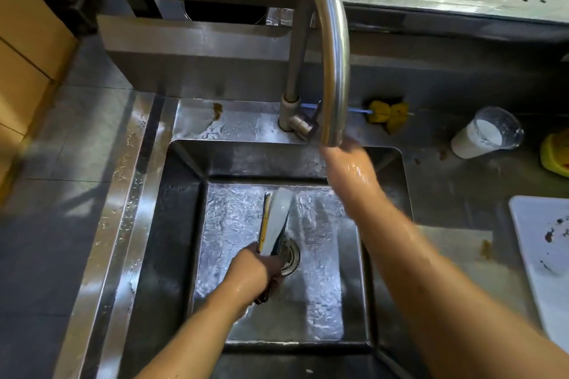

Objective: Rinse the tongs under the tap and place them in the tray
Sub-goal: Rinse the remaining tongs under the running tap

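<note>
1. The left hand (pixel 257 271) is closed around the handle end of the flat pale-bladed tongs with yellow edging (pixel 275 221), low over the drain of the square steel sink (pixel 184 224).
2. The wet right hand (pixel 348 163) sits at the curved steel tap (pixel 332 55) spout; blur hides its fingers, so I cannot tell its grip.
3. Advice: turn both faces through the stream, then drain before the white tray (pixel 532 255) on the right.

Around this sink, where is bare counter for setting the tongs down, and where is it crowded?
Bare: the steel counter left of the sink. Crowded: right of the sink, where a white tray, a plastic cup and a yellow cloth sit. The left hand holds the tongs.
</note>
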A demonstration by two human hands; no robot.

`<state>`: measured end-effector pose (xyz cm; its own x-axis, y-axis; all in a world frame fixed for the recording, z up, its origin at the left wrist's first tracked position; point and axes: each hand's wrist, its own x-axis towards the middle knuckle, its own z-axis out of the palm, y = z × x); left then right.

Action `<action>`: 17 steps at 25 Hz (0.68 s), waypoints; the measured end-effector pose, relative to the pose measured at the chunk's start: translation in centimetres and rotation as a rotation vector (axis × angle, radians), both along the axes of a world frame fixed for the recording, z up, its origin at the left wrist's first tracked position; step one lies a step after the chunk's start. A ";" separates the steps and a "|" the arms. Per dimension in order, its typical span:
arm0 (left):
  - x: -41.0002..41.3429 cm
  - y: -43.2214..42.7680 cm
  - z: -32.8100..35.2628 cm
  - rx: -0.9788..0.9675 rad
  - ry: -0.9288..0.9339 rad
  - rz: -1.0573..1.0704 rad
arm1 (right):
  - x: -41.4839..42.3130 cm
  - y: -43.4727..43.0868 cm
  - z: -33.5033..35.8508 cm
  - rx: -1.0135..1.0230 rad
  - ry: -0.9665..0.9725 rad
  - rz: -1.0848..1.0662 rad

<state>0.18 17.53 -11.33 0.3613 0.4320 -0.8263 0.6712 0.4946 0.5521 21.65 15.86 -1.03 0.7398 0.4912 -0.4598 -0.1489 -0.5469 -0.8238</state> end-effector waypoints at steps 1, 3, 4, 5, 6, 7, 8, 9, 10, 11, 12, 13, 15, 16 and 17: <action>0.2 -0.2 0.5 -0.035 -0.016 0.016 | -1.6 -2.1 -1.0 -0.048 0.089 0.028; 0.7 -1.2 1.5 -0.037 -0.055 0.014 | -6.3 -5.9 -3.2 -0.113 0.299 0.213; 1.0 -1.8 1.9 -0.012 -0.074 -0.023 | -8.0 -6.8 -4.0 -0.098 0.388 0.240; 1.2 -2.3 2.3 0.052 -0.063 -0.109 | -9.3 -7.0 -4.7 -0.058 0.426 0.201; 1.4 -2.8 2.4 0.158 -0.034 -0.227 | -10.1 -7.0 -5.2 -0.050 0.398 0.132; 1.6 -3.4 3.4 0.261 -0.005 -0.353 | -10.8 -7.0 -5.2 -0.056 0.354 0.052; 1.8 -3.8 4.6 0.338 -0.002 -0.456 | -11.1 -7.1 -5.1 -0.064 0.335 -0.013; 1.7 -3.8 6.0 0.378 -0.022 -0.536 | -11.0 -7.5 -4.6 -0.056 0.354 -0.060; 1.4 -3.6 7.3 0.394 -0.057 -0.621 | -10.6 -8.1 -4.0 -0.029 0.366 -0.092; 1.1 -3.0 8.9 0.401 -0.065 -0.728 | -10.2 -8.8 -3.2 -0.019 0.360 -0.084; 0.7 -2.1 9.8 0.410 -0.049 -0.830 | -9.7 -9.4 -2.9 -0.021 0.330 -0.039; 0.4 -1.2 10.7 0.367 -0.046 -0.871 | -9.1 -10.0 -2.4 -0.005 0.331 0.000; 0.3 -0.5 12.0 0.205 -0.088 -0.771 | -8.3 -11.2 -1.3 0.023 0.450 0.053; 0.3 -0.8 12.2 0.208 -0.056 -0.715 | -8.4 -11.7 -1.2 -0.028 0.510 0.109; 0.5 -1.2 12.1 0.268 0.028 -0.683 | -8.6 -12.1 -1.0 -0.147 0.498 0.190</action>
<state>0.69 16.36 0.73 0.6025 0.3061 -0.7370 0.7973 -0.1887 0.5734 13.01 3.74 -2.06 0.3200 0.4988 -0.8055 -0.3886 -0.7063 -0.5917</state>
